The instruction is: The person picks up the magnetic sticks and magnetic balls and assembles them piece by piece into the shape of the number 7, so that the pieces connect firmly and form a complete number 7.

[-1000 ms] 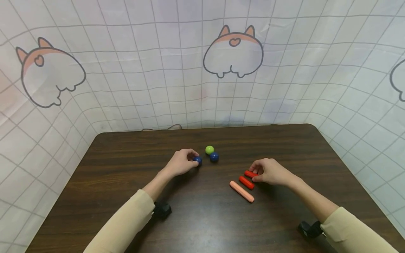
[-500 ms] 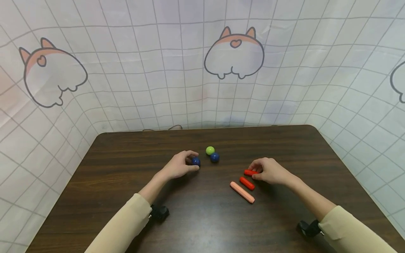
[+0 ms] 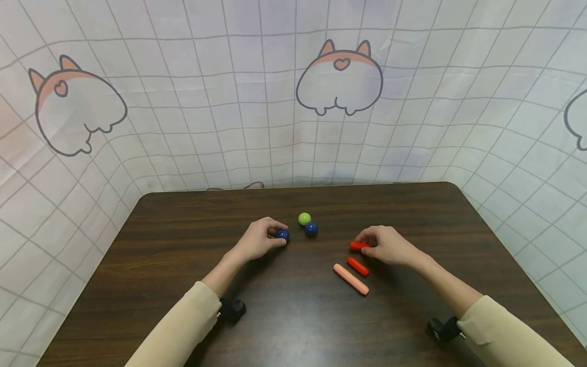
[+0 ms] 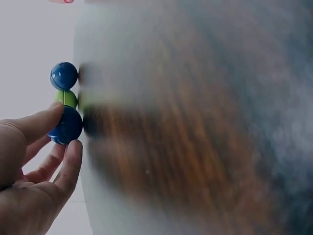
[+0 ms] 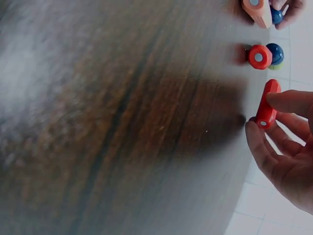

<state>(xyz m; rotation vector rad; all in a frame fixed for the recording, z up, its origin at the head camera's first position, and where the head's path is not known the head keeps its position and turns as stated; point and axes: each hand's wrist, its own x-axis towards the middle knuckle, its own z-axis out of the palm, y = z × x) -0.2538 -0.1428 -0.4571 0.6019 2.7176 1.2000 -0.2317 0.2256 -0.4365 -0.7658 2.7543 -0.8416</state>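
Thumb and fingers of my left hand [image 3: 257, 238] pinch a glossy dark-blue ball [image 4: 66, 125], left of the table's middle. A second blue ball [image 3: 311, 229] and a lime-green ball [image 3: 304, 218] lie close together just to its right. On the right, my right hand [image 3: 390, 246] grips a short red stick [image 5: 268, 104] between thumb and fingers; its end face shows a pale round spot. Another red stick [image 3: 357, 266] lies on the table in front of that hand, alongside a longer peach stick [image 3: 350, 279].
The dark wood-grain table [image 3: 293, 326] reaches back to a white gridded curtain [image 3: 220, 127] with cartoon corgi prints. Each wrist wears a black camera, the left one [image 3: 232, 310] close over the tabletop. A thin cable [image 3: 254, 184] shows behind the back edge.
The red stick in my right hand has shifted left and back and turned more sideways. My left hand has drawn slightly left with its blue ball. The other balls and sticks stay put.
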